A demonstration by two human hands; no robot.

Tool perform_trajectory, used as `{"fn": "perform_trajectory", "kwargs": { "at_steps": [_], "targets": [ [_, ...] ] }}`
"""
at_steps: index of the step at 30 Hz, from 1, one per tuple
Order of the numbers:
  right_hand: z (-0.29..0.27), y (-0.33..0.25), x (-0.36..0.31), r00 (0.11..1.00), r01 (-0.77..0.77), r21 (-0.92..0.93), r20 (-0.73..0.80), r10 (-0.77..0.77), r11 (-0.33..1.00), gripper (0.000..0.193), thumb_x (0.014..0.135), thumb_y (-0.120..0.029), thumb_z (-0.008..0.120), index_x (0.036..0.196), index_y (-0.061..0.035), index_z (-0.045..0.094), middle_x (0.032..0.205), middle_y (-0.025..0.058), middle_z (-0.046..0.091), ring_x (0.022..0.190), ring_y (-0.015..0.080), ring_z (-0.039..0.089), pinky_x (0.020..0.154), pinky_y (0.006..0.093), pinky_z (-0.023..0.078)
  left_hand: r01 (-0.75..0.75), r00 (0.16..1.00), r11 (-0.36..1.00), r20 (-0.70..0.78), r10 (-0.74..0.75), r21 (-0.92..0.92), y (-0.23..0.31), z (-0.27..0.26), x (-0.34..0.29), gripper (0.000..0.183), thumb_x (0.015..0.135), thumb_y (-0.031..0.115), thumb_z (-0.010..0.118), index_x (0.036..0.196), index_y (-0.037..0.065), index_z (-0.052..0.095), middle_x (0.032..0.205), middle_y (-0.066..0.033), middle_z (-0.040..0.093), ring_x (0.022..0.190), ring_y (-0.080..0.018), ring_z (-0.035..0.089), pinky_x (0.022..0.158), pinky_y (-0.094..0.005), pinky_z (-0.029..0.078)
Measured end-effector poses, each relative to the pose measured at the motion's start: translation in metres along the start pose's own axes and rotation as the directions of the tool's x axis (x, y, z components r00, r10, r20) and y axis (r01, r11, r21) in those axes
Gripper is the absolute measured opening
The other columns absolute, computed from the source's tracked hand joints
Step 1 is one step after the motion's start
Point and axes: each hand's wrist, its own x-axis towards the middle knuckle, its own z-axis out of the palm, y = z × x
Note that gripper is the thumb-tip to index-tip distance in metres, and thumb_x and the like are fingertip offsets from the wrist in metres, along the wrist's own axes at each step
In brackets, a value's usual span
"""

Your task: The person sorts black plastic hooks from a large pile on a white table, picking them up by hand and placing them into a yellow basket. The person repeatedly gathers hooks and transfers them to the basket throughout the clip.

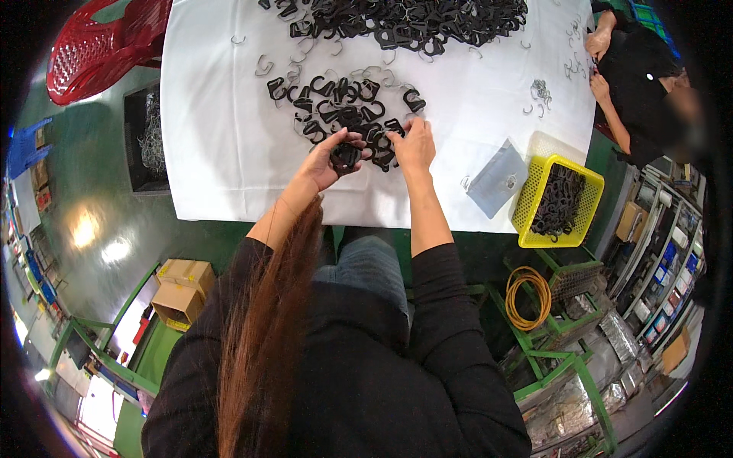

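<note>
My left hand is curled, palm up, around black plastic clips; how many it holds I cannot tell. Just right of it, my right hand has thumb and fingers bent close together at the edge of a small pile of black hook-shaped clips. A black piece shows at its fingertips, though the grip itself is partly hidden. Thin C-shaped metal wires lie scattered around this pile.
A large heap of black clips covers the far part of the white table. At the right corner stands a yellow basket of black pieces, beside a grey plastic bag. Another person works at the right edge. A red chair stands far left.
</note>
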Motion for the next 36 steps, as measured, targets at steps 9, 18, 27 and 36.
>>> {"fn": "perform_trajectory", "kwargs": {
  "at_steps": [9, 18, 27, 36],
  "targets": [
    [-0.043, 0.024, -0.006, 0.976, -0.214, 0.569, 0.154, 0.152, 0.794, 0.027, 0.068, -0.023, 0.076, 0.08, -0.0019, 0.064, 0.073, 0.0112, 0.066, 0.069, 0.0231, 0.064, 0.065, 0.0338, 0.049, -0.02, 1.0, 1.0, 0.017, 0.019, 0.009, 0.003, -0.005, -0.018, 0.039, 0.091, 0.039, 0.05, 0.113, 0.007, 0.055, 0.111, -0.0126, 0.059, 0.101, -0.0281, 0.059, 0.079, -0.0406, 0.052],
    [0.011, -0.034, -0.041, 0.999, 0.008, -0.025, 0.033, -0.007, 1.0, 0.054, 0.067, -0.025, 0.078, 0.109, -0.0072, 0.049, 0.106, 0.0154, 0.05, 0.091, 0.0329, 0.058, 0.075, 0.041, 0.049, -0.053, 0.998, 0.988, 0.011, 0.056, -0.144, -0.003, -0.01, -0.01, 0.034, 0.092, 0.04, 0.049, 0.101, 0.009, 0.059, 0.102, -0.0099, 0.061, 0.093, -0.0267, 0.06, 0.067, -0.0367, 0.05],
    [-0.04, 0.017, 0.041, 0.966, -0.225, 0.69, 0.248, 0.068, 0.688, 0.062, 0.062, -0.025, 0.082, 0.112, -0.0051, 0.051, 0.095, 0.0132, 0.058, 0.083, 0.0223, 0.058, 0.069, 0.0324, 0.05, -0.121, 0.992, 0.977, 0.001, 0.123, -0.174, 0.016, -0.027, -0.031, 0.025, 0.09, 0.036, 0.054, 0.09, 0.012, 0.059, 0.096, -0.0076, 0.059, 0.089, -0.0243, 0.058, 0.062, -0.0323, 0.048],
    [-0.09, 0.063, 0.024, 0.881, -0.472, 0.878, 0.473, 0.014, 0.083, 0.038, 0.082, -0.015, 0.063, 0.114, -0.0024, 0.049, 0.09, 0.0087, 0.058, 0.083, 0.019, 0.058, 0.063, 0.0266, 0.048, -0.145, 0.989, 0.974, -0.003, 0.146, -0.176, 0.029, -0.035, -0.037, 0.024, 0.091, 0.036, 0.052, 0.09, 0.013, 0.056, 0.097, -0.0069, 0.058, 0.087, -0.0223, 0.057, 0.063, -0.0311, 0.049]
  ]
}}
